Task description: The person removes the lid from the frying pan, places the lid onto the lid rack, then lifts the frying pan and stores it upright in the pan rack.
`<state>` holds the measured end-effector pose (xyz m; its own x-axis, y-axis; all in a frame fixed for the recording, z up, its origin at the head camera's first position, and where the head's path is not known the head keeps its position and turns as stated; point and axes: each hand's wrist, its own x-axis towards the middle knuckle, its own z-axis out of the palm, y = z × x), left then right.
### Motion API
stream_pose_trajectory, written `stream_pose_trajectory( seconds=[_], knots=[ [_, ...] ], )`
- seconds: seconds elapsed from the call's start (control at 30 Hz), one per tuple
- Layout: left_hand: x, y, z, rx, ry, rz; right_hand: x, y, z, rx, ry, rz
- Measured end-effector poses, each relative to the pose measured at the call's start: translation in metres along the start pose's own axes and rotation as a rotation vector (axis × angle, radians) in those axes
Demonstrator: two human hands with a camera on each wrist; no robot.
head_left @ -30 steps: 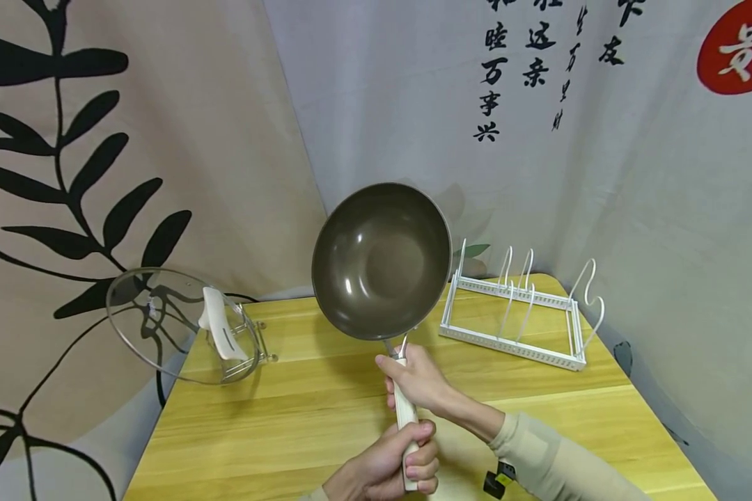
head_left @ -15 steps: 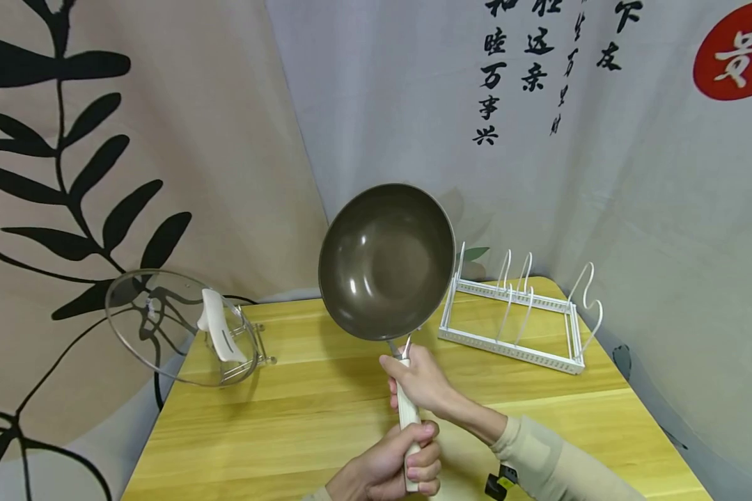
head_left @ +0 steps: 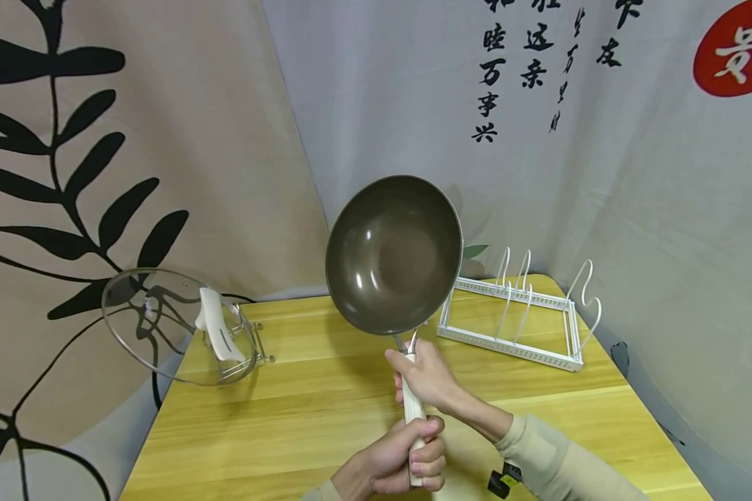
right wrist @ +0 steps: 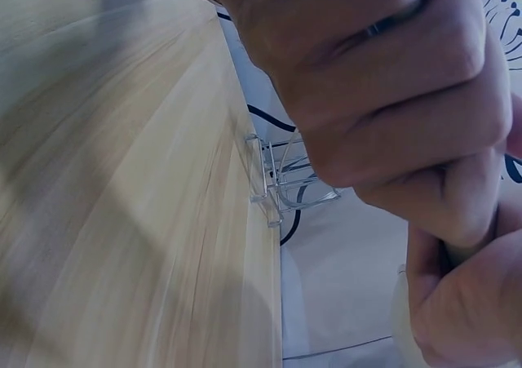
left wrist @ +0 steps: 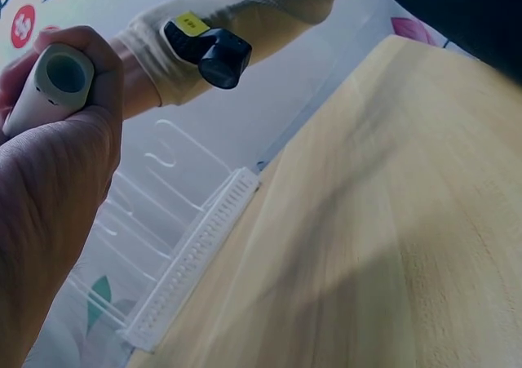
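A deep frying pan (head_left: 395,254) with a brown inside is held up over the table, its bowl tilted to face me. My right hand (head_left: 427,376) grips the upper part of its white handle (head_left: 413,410), close below the bowl, with the thumb along the top. Lower down, my left hand (head_left: 401,456) wraps the end of the same handle; in the left wrist view the handle's hollow end (left wrist: 65,74) sticks out of the fist. In the right wrist view, curled fingers (right wrist: 391,90) of the right hand hide most of the handle.
A glass lid (head_left: 122,348) with a white grip leans upright in a wire stand (head_left: 260,344) at the table's left edge. To the right lies a white rack (head_left: 507,348) with upright wire dividers. Printed cloth hangs behind the wooden table (head_left: 276,431).
Both hands have shifted the frying pan slightly to the right and a little upward, keeping their grips. The lid and the rack have stayed in place.
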<state>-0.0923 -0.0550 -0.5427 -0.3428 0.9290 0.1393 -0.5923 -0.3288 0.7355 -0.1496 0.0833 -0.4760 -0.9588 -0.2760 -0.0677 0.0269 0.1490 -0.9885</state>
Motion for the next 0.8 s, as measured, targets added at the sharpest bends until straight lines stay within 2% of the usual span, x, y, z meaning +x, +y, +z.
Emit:
stream_pose_trajectory(
  seconds=[0.37, 0.8],
  knots=[
    [0.007, 0.002, -0.002, 0.003, -0.041, -0.013, -0.002, -0.004, -0.005, -0.009, 0.037, -0.012],
    [0.016, 0.003, -0.003, 0.014, -0.061, -0.020, -0.006, -0.008, -0.011, -0.084, 0.088, -0.031]
  ],
)
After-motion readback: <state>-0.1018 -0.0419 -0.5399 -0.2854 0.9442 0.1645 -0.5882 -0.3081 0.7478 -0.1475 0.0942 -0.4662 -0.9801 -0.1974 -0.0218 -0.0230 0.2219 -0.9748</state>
